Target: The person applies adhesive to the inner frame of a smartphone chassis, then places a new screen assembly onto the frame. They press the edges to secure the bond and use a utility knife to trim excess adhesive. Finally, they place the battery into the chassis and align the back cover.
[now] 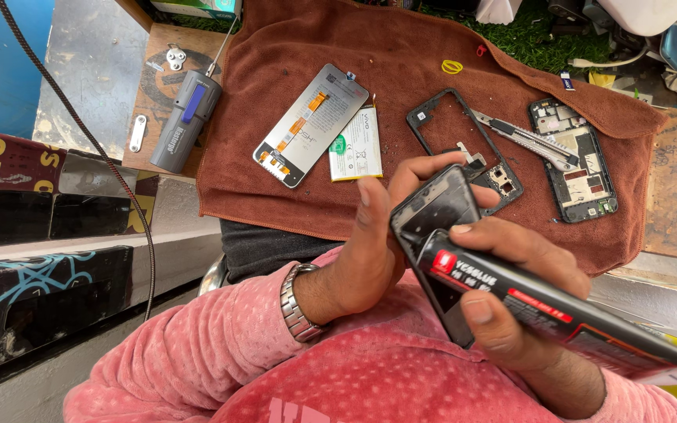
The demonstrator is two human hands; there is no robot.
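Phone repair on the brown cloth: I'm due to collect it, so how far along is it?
Done: phone stripped; screen panel, battery, frame and body lie apart. In hand: left hand holds a dark phone part, right hand a black tube at it. Left: reassembly, apparently.

Glossy black tube (542, 305), nappy brown cloth (401, 47)

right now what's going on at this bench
A person in a pink top is working on a taken-apart phone. Their left hand holds a dark phone panel up over their lap, and their right hand grips a black glue tube with its tip at the panel's edge. On the brown towel lie a screen panel face down, a battery, an empty phone frame, a utility knife and an opened phone body.
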